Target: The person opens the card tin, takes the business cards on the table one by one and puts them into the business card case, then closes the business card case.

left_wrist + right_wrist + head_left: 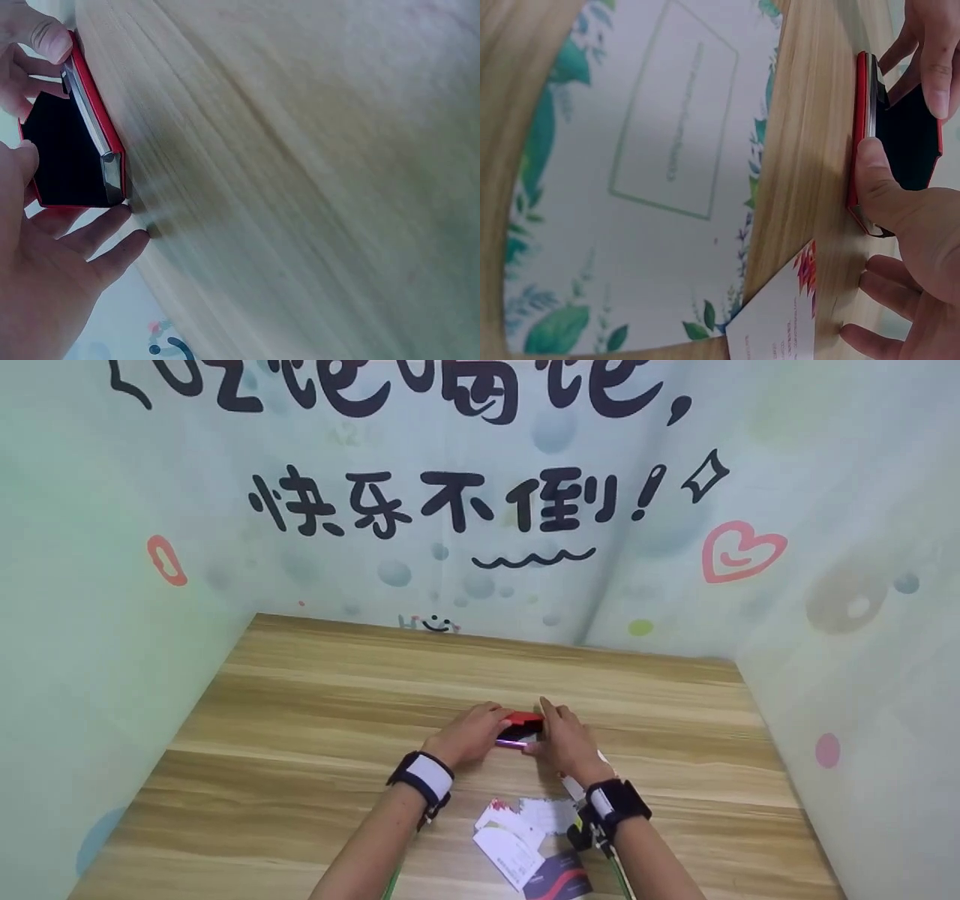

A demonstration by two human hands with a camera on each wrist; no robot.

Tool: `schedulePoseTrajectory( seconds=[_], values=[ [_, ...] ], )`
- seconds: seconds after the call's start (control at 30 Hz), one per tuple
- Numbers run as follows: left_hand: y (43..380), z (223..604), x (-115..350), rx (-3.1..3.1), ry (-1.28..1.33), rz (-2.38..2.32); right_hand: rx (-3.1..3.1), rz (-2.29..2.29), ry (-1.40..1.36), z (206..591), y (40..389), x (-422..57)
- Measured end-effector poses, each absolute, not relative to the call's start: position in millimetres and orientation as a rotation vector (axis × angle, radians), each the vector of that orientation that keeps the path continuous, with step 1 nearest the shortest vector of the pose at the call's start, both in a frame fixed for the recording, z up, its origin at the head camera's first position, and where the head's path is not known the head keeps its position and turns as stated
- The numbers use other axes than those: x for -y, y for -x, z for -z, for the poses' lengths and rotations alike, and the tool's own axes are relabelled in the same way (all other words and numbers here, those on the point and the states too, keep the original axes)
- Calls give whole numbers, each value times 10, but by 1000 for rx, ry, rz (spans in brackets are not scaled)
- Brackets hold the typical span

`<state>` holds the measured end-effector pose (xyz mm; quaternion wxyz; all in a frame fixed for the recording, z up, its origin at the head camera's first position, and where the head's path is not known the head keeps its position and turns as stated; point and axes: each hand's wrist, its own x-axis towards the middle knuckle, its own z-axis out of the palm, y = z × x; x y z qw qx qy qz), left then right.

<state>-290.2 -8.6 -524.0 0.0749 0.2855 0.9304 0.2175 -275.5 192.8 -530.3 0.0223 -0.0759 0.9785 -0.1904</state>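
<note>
A red business card case [526, 718] with a black lining [67, 154] stands with its lid raised on the wooden table, between both hands. My left hand [466, 735] holds it from the left, the thumb on the lid's edge and the other fingers behind. From the right, my right hand [568, 744] grips the case, its thumb [875, 169] on the metal-framed front edge of the base. The lower fingers of the right hand spread near the tabletop. Most of the inside of the base is hidden.
Nearer than the case lie several overlapping cards: a white card [510, 855], a dark card with a red stripe [559, 877], and a leaf-bordered card [660, 247] close to the right wrist. A printed cloth wall [420, 585] stands along the table's back edge.
</note>
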Motion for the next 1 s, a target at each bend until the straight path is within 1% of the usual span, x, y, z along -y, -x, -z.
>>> schedulePoseTrajectory(
  seconds=[0.23,0.63,0.83,1.0],
  values=[
    [2939,5257,77,-2755,-793,-830,-3055,632,228,5328,2753,-1933],
    [3041,5293,16,-2750,-735,-999,-3098,700,218,5312,2746,-1955],
    [3073,5328,-23,-2695,-576,-1278,-3094,678,181,5307,2744,-1940],
    [3092,5368,-57,-2677,-430,-1497,-3098,632,225,5287,2732,-1936]
  ],
)
